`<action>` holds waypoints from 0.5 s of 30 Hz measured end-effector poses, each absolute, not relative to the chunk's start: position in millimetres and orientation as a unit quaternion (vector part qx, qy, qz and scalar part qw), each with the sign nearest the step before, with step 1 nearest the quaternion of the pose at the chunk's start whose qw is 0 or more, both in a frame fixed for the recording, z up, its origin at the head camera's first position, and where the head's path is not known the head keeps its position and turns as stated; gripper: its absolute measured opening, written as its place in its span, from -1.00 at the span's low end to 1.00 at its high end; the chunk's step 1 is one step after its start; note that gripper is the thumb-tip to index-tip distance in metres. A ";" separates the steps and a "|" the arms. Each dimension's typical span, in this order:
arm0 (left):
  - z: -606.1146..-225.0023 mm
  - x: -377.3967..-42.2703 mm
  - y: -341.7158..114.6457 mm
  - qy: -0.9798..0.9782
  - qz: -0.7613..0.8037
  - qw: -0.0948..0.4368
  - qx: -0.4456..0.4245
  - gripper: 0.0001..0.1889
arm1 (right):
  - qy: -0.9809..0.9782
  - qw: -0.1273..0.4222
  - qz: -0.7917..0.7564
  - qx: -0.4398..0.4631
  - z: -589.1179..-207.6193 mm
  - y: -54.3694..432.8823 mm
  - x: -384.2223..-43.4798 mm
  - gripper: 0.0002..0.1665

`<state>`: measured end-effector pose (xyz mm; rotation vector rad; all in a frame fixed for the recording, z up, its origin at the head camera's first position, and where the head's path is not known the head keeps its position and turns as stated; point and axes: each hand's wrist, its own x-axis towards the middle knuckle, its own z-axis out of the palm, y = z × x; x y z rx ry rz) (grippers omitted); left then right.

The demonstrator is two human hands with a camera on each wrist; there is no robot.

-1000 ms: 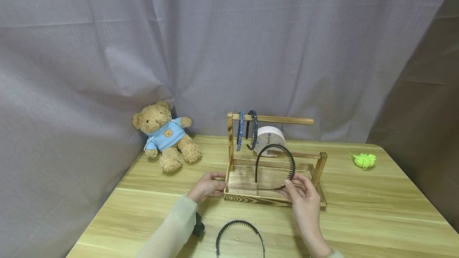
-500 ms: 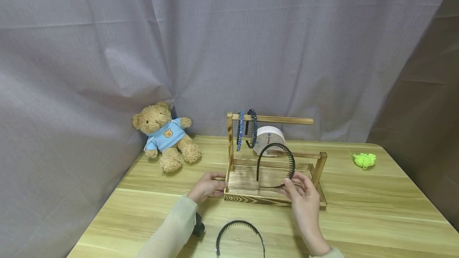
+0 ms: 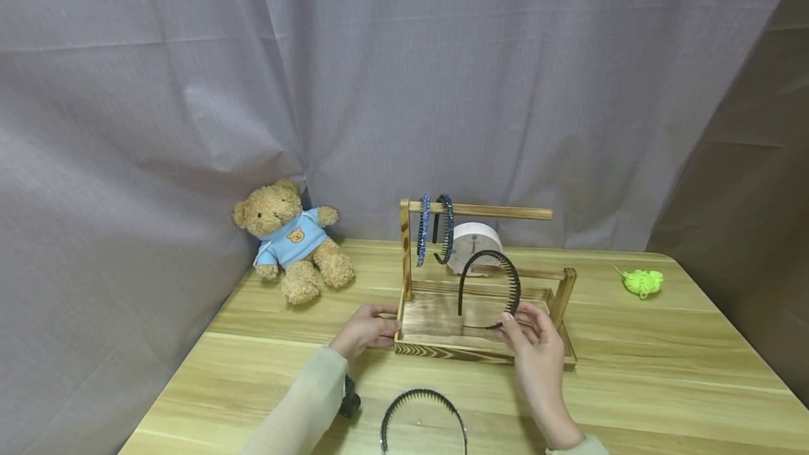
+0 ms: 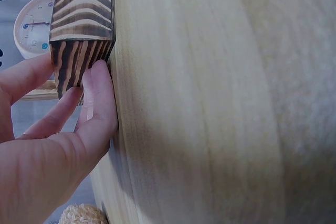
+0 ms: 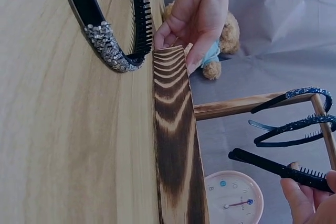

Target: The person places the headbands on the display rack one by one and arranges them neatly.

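Note:
My right hand [image 3: 537, 350] pinches one arm of a black toothed headband [image 3: 487, 253], its curve upward, in front of the wooden rack. My left hand [image 3: 368, 330] holds the left end of the wooden rack [image 3: 442, 352], thumb at the rim and fingertips against the outer end wall, as the left wrist view shows. On the rack's upper bar [image 3: 499, 211] hang a blue glittery headband [image 3: 424, 230] and a dark glittery headband [image 3: 447, 230]. Another black headband, with silvery stones [image 5: 107, 45], lies on the table near me, partly out of the head view.
A white round clock [image 3: 474, 239] stands behind the rack. The rack's lower bar [image 3: 537, 273] is at the right. A teddy bear [image 3: 297, 244] sits back left, lime-green yarn [image 3: 641, 284] lies right, and a small black object [image 3: 350, 399] is by my left sleeve.
The black headband in my right hand has turned slightly, its free end shifting right and a little up. My left hand and the rack stay in place.

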<state>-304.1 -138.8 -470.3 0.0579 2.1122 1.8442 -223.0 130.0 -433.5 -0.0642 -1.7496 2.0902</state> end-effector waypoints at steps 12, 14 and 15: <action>-469.1 -304.4 -140.8 0.743 0.647 0.170 0.019 -0.49 | -0.617 0.215 0.756 -0.027 -436.1 132.0 -225.4 -0.69; -469.3 -304.3 -140.8 0.745 0.645 0.170 0.018 -0.49 | -0.616 0.215 0.757 -0.027 -436.2 132.1 -225.3 -0.69; -469.3 -304.1 -140.8 0.746 0.644 0.170 0.019 -0.49 | -0.617 0.215 0.757 -0.028 -436.3 132.2 -225.2 -0.69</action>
